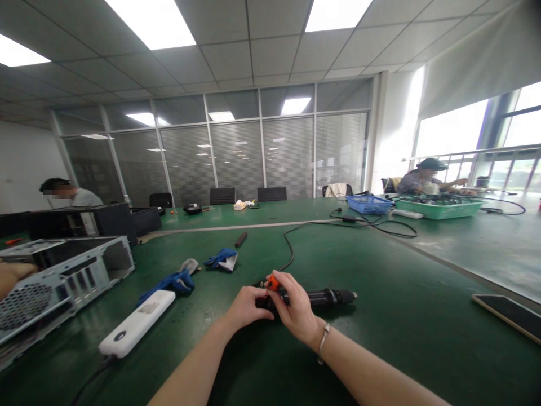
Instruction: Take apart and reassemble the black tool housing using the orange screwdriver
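Observation:
A black electric screwdriver (324, 298) lies on its side on the green table, its bit end pointing right. My left hand (244, 306) is closed round its rear end, thumb and fingers pressed on the body. Between the bent fingers of my right hand (296, 309) is a small orange-handled tool (274, 282), held just above the rear of the electric screwdriver. Its tip and the exact spot it touches are partly hidden by my fingers. A black cable (291, 248) runs from near my hands toward the back of the table.
To the left lie a white power strip (139, 322), blue gloves (171, 282) and an open metal computer case (84, 276), with someone's hand at it. A dark bar (241, 239) lies ahead. Blue (368, 206) and green baskets (439, 210) stand back right; a phone (509, 314) lies right.

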`<state>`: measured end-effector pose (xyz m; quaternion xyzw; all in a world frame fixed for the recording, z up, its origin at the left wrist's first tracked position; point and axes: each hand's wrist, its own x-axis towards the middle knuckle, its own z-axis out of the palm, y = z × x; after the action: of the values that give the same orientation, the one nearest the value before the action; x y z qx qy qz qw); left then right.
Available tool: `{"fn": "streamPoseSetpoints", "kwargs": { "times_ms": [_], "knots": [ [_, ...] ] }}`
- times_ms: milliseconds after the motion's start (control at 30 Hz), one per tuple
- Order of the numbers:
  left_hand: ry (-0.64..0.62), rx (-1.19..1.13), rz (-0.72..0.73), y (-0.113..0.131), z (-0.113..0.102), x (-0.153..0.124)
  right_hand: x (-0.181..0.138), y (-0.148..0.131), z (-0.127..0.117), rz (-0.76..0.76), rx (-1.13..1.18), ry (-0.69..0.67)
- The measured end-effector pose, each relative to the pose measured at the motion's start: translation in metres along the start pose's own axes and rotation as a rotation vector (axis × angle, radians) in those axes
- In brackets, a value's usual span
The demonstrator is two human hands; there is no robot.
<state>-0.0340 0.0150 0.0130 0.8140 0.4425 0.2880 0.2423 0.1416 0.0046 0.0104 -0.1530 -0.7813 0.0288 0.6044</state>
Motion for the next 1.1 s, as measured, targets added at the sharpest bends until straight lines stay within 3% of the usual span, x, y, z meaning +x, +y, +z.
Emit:
{"fn": "streamPoseSetpoints", "kwargs": {
  "times_ms": [167,433,800,1100],
  "knots": [
    [0.024,-0.027,-0.003,-0.002,0.002,0.001,0.010,-0.005,0.003,0.117,-0.077,-0.132],
    [0.045,-0.026,0.019,-0.004,0.004,0.002,0.022,-0.013,0.004,0.179,-0.136,-0.191],
    [0.053,-0.056,0.031,0.002,0.005,0.001,0.018,-0.013,0.003,0.134,-0.191,-0.190],
    [0.054,0.066,0.023,-0.002,0.006,0.002,0.018,-0.016,0.001,0.034,-0.266,-0.166]
  ]
}}
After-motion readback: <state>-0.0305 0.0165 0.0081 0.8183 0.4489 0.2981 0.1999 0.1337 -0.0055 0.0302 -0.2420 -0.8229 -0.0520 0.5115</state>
